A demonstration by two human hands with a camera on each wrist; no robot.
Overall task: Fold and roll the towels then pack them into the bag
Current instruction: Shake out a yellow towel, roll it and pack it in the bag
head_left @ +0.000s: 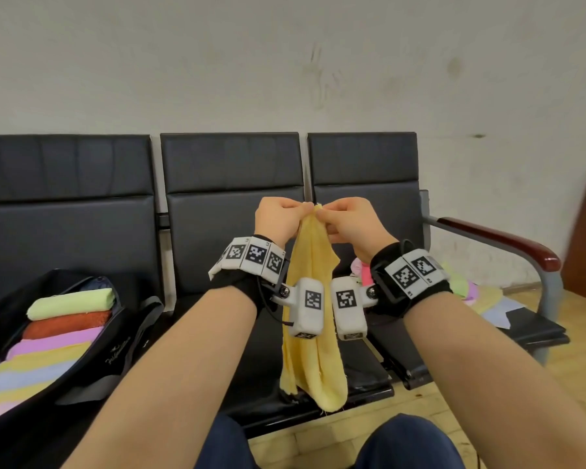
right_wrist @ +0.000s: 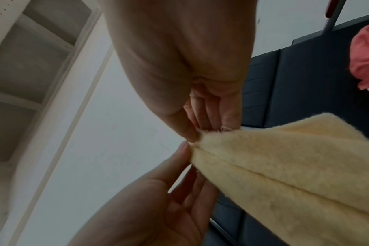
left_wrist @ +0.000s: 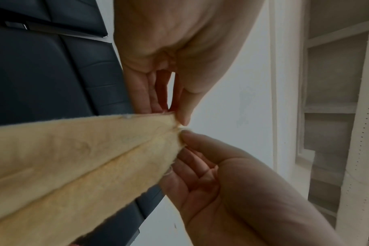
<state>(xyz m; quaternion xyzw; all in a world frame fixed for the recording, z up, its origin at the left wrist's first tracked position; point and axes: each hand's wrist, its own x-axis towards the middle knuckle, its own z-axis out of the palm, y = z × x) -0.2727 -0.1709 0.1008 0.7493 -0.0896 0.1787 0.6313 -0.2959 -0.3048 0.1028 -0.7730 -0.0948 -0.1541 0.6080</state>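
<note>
A pale yellow towel (head_left: 305, 367) hangs lengthwise above the middle seat, its top corners brought together. My left hand (head_left: 285, 216) and right hand (head_left: 349, 220) meet at the top and each pinches the towel's upper edge between thumb and fingers. The left wrist view shows my left hand (left_wrist: 175, 114) above and my right hand (left_wrist: 185, 138) below, both on the towel (left_wrist: 84, 158) tip. In the right wrist view my right hand (right_wrist: 197, 134) and left hand (right_wrist: 187, 149) pinch the same towel (right_wrist: 284, 158). A black bag (head_left: 115, 350) lies open on the left seat.
Several rolled towels, among them green (head_left: 68, 302) and orange (head_left: 65, 324), fill the bag. A loose pile of coloured towels (head_left: 464, 286) lies on the right seat, with a pink one (right_wrist: 367, 58) near my right wrist. A red-brown armrest (head_left: 501, 238) ends the bench.
</note>
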